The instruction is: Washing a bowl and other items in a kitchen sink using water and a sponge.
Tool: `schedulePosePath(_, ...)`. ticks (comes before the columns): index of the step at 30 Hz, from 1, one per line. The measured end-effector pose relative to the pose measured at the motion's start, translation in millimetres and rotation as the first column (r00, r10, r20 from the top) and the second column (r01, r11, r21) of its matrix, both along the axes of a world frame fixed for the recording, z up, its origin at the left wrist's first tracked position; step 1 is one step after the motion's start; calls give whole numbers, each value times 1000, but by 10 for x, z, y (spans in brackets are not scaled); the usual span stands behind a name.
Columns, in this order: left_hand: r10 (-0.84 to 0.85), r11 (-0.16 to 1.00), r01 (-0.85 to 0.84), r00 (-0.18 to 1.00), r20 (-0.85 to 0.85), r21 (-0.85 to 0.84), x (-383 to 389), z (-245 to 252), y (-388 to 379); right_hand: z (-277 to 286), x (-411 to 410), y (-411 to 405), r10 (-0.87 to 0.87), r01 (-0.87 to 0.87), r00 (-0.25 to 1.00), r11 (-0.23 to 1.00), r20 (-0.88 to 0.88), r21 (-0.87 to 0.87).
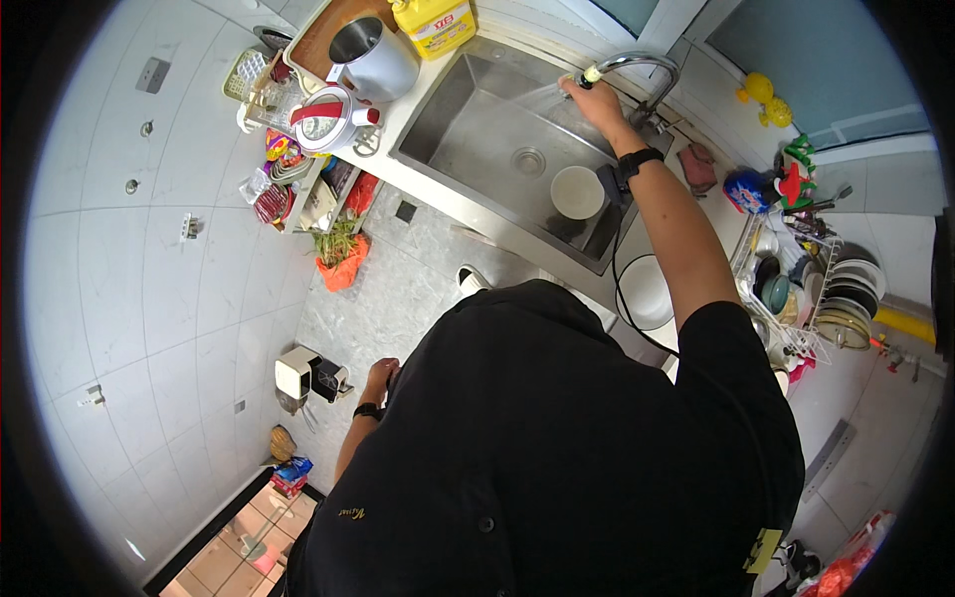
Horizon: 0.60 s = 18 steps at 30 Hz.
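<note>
Over the right part of the steel sink (477,123), my right hand (595,101) grips the spray end of the chrome faucet (666,71), and water sprays leftward into the basin. A white bowl (577,192) rests on the sink floor, right of the drain (528,161). My left hand (383,373) hangs low beside my body, away from the counter; its fingers are partly hidden by my black shirt, so whether it holds anything does not show. A larger white bowl (647,291) stands on the counter right of the sink, with a black cable crossing in front.
A white pitcher (384,67), a lidded kettle (324,123) and a yellow detergent jug (440,26) stand left of the sink. To the right are a reddish cloth (697,167), a blue spray bottle (748,189) and a dish rack (809,298). A small bin-like appliance (293,373) is on the floor.
</note>
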<state>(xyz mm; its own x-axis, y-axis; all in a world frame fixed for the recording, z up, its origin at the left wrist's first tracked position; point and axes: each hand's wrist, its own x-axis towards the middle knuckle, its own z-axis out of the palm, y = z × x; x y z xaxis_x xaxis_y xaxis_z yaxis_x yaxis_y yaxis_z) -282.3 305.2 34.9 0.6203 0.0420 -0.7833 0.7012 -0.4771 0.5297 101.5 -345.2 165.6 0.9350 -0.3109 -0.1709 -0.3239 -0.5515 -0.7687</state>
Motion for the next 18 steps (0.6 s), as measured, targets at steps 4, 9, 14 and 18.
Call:
schedulePosePath(4,-37,998,35,999,34,57,108,175,-104,33,-1,24,-28,28,1000,1000,13,4)
schedulePosePath(9,-241,965,231,967,77,128,50,-178,180,26,1,62,-56,53,997,997,53,58)
schedulePosePath(14,-261,963,254,963,63,91,198,7,29,-170,45,-15,-41,37,995,998,92,48)
schedulePosePath(18,-238,963,226,969,68,148,205,38,-26,-264,56,-74,-16,15,995,1000,93,11)
